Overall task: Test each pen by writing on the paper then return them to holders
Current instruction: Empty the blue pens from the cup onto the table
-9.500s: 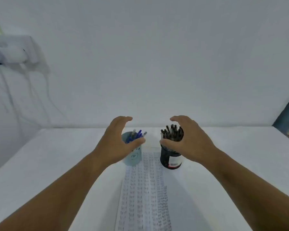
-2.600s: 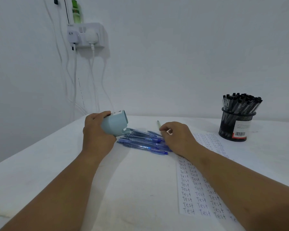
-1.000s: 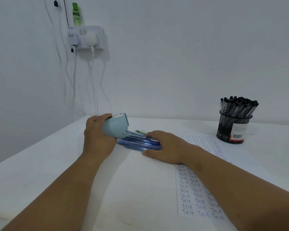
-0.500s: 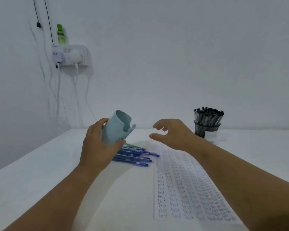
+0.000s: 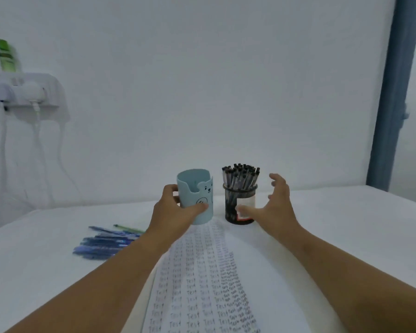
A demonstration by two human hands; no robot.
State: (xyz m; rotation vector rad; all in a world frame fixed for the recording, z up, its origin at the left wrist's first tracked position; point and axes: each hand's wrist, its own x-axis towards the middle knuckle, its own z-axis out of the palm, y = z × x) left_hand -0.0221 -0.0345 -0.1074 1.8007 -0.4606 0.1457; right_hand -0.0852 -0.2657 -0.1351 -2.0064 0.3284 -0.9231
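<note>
My left hand (image 5: 172, 213) grips a light blue holder (image 5: 197, 193) with a bear face, upright and empty, at the far end of the paper (image 5: 202, 272). The paper is covered with columns of the word "Test". A pile of blue pens (image 5: 106, 242) and one green pen (image 5: 129, 228) lie on the table left of the paper. A black mesh holder (image 5: 240, 205) full of black pens stands just right of the blue holder. My right hand (image 5: 275, 207) is spread around the black holder's right side, fingers straight, thumb near its label; whether it touches is unclear.
The white table (image 5: 346, 224) runs to a white wall. A wall socket block (image 5: 22, 90) with plugs and hanging cables sits at the left, a green object above it. A blue-grey door frame (image 5: 392, 92) stands at the right.
My left hand has turned the blue holder upright and brought it to the paper's far end. My right hand has moved right, beside the black holder. The view has swung right.
</note>
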